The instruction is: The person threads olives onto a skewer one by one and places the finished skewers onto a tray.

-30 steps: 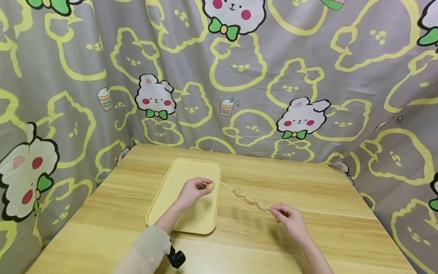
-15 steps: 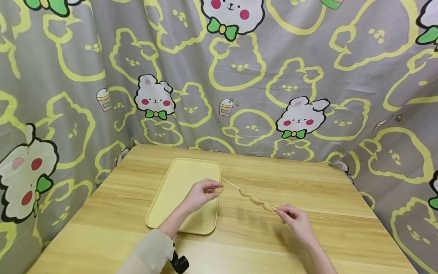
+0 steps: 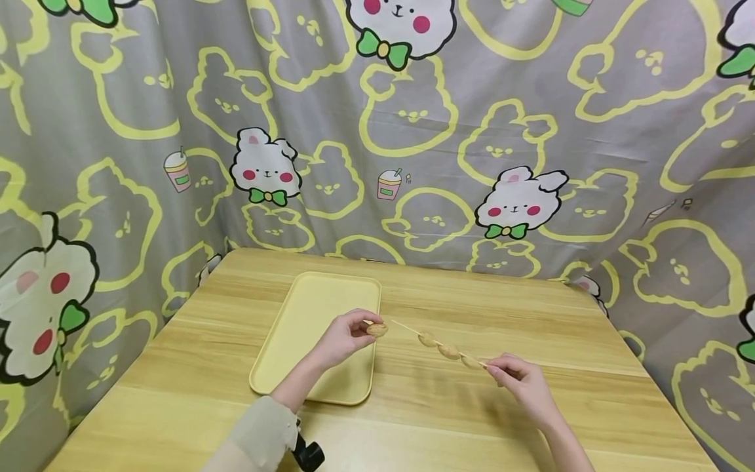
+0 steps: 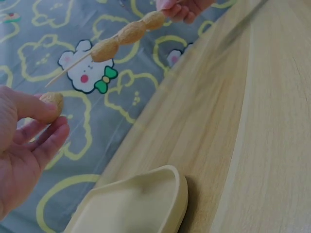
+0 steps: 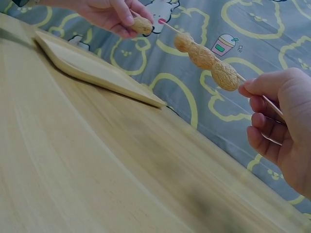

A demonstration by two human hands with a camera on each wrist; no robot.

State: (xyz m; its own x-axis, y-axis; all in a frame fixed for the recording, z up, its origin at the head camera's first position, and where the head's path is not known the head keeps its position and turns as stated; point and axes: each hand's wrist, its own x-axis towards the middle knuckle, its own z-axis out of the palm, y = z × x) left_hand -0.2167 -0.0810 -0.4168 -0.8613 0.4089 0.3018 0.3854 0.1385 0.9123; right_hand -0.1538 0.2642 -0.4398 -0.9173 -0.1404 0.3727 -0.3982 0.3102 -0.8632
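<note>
My left hand (image 3: 345, 337) pinches a golden-brown, wrinkled food ball (image 4: 52, 103) between thumb and fingers, over the right edge of the yellow tray. In my right hand (image 3: 525, 383) is the lower end of a thin wooden skewer (image 3: 406, 326), slanting up to the left above the table. Three similar balls (image 5: 201, 57) are threaded on it in a row, close to the right fingers. The skewer's bare pointed tip sticks out beyond them, a short gap from the loose ball. In the right wrist view the skewer's rear end (image 5: 273, 108) passes under the right thumb.
The yellow rectangular tray (image 3: 277, 347) lies on the wooden table (image 3: 448, 419), left of its middle. A grey curtain (image 3: 436, 131) with cartoon animals hangs behind the table and along its sides. A black device (image 3: 308, 453) sits at the left wrist.
My left hand has shifted right with the ball. My right hand has moved right and slightly nearer, taking the skewer with it; the tip now points at about the loose ball's height.
</note>
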